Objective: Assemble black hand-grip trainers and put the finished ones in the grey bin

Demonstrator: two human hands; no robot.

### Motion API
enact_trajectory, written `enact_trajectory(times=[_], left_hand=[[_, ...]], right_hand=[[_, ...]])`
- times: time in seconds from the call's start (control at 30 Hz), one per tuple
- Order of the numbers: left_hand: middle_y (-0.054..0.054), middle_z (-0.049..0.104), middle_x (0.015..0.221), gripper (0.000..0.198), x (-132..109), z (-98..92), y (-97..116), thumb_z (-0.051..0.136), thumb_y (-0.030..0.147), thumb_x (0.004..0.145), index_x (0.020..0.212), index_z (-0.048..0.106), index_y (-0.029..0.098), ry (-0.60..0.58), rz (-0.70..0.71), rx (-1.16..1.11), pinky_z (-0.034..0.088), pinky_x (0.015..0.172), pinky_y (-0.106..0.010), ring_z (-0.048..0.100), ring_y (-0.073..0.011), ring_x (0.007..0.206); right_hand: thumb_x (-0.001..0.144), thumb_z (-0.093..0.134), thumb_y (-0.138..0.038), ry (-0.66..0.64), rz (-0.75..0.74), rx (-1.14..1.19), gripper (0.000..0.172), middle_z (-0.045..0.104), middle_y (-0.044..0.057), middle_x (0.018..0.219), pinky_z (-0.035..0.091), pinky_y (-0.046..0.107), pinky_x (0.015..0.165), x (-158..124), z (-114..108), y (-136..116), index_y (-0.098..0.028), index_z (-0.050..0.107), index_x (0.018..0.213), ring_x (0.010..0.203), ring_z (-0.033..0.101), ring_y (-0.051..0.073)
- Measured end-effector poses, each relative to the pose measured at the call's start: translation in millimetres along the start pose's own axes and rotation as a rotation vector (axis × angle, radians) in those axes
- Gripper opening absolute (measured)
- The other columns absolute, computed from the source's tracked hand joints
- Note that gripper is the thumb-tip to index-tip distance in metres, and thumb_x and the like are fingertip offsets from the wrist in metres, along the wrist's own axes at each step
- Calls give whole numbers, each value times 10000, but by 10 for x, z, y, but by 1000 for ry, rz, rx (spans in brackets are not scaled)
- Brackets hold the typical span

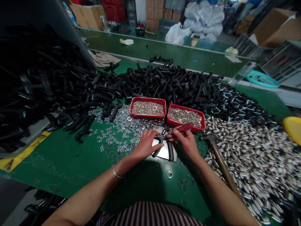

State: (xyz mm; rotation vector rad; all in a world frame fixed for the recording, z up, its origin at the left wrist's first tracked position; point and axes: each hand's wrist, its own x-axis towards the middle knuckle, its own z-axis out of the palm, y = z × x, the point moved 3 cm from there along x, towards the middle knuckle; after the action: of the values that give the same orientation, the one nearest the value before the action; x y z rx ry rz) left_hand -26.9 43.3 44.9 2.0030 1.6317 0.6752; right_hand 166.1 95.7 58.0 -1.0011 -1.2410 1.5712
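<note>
My left hand (pixel 147 142) is closed on a black forked plastic handle (pixel 169 149), its fingers at the upper end. The handle lies on a small metal plate (pixel 162 153) on the green table. In my right hand (pixel 188 142) is a slim red-handled tool (pixel 184 127), pinched between thumb and fingers. Its thin end points left, toward the top of the black handle; the exact tip is too small to make out. A small shiny metal cylinder (pixel 164 131) shows close by the fingers of my left hand.
Two red trays (pixel 148 117) of small metal parts stand just beyond my hands. Black handles (pixel 169 81) are heaped behind and left. Loose rings and nuts (pixel 115 135) lie left; a hammer (pixel 221 160) and metal sleeves (pixel 254 157) lie right. A yellow lid-like object (pixel 293 128) sits far right.
</note>
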Motion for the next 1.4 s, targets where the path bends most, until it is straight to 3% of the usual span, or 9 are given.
enact_trajectory(times=[0.3,0.57,0.77,0.9,1.0,1.1,1.2,1.3,1.4], left_hand=[[-79,567,1276,441,-19,7,-2,667,428,880,1254,534,236,-1,-15,4,348,1057,-457,473,-284,1211],[-94,568,1284,473,-23,-18,58,659,437,881,1284,523,228,-36,-20,38,360,1050,-464,478,-299,1223],[-87,587,1269,429,15,-42,108,658,422,879,1257,550,251,-33,-34,109,377,1024,-476,500,-312,1201],[-93,579,1291,452,-25,-26,109,658,427,879,1275,551,236,-37,-32,100,368,1047,-481,493,-314,1214],[-86,560,1339,493,-21,-91,86,639,438,893,1340,522,267,-92,18,42,372,1055,-473,482,-308,1240],[-65,605,1276,413,192,-341,-8,577,400,939,1338,550,294,-59,122,36,389,1034,-444,508,-275,1201],[-85,655,1117,259,635,-737,-229,498,278,967,1151,678,244,131,92,247,388,1000,-446,538,-276,1130],[-170,675,1020,219,1072,-1014,-481,518,166,903,953,730,145,174,-55,525,379,967,-481,562,-332,1093],[-201,696,915,190,1272,-1049,-622,540,92,836,833,729,107,130,-85,592,392,932,-473,607,-336,1010]], right_hand=[[859,686,-485,3,1,-93,313,730,51,901,601,394,727,-24,82,27,-225,570,990,773,724,220],[940,543,-414,-146,-280,-851,204,695,82,892,510,392,794,7,246,-146,-220,605,953,824,658,260],[934,532,-522,-141,-193,-466,272,615,-8,695,452,290,564,24,296,-256,-251,545,924,583,565,171],[978,419,-556,-103,-61,-266,294,531,-65,557,375,253,451,-202,81,-287,-277,496,1030,444,480,143],[922,530,-558,-133,91,-521,314,554,-56,552,374,257,451,-336,-327,-220,-244,527,933,449,497,143],[883,552,-586,-152,175,-941,370,597,-21,556,421,296,491,-369,-807,-203,-218,589,869,489,576,190],[870,575,-573,35,90,-1264,404,700,48,697,462,338,572,-243,-1085,-378,-209,658,1026,630,667,257],[927,534,-454,111,-156,-1349,282,742,78,899,478,356,678,51,-891,-608,-237,691,1013,794,686,266],[962,506,-329,-95,-421,-1324,249,727,88,935,465,362,794,453,-307,-698,-210,715,896,895,649,248]])
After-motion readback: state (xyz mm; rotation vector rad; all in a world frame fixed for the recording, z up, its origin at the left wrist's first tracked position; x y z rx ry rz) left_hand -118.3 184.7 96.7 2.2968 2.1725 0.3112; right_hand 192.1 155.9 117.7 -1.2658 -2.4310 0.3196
